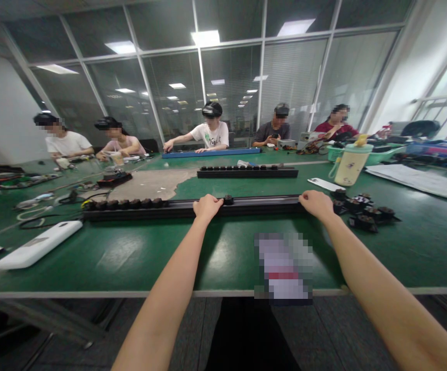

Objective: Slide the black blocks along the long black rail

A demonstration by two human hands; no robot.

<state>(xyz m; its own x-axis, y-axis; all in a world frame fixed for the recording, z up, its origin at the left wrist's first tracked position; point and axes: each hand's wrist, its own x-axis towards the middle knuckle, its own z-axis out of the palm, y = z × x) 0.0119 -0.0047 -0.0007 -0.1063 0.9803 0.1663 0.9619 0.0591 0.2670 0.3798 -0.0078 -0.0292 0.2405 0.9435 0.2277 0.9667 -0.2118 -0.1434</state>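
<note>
A long black slotted rail (180, 210) lies across the green table in front of me. My left hand (207, 207) is closed on the middle of the rail, its fingertips right beside a single small black socket-like module (228, 200) seated in the slot. At the right end of the rail my right hand (318, 204) is closed around it, fingertips on its upper edge. Several similar black modules (134, 204) sit in a row along the rail's left part. More loose modules (363, 222) lie in a pile just right of my right hand.
A second black rail (246, 173) with modules lies farther back. A white power-bank-like object (41, 245) lies at left, a blurred phone-like object (285, 268) at the front edge. A yellow cup (351, 166) and white phone (323, 184) stand right. Several people sit opposite, one at a blue rail (211, 153).
</note>
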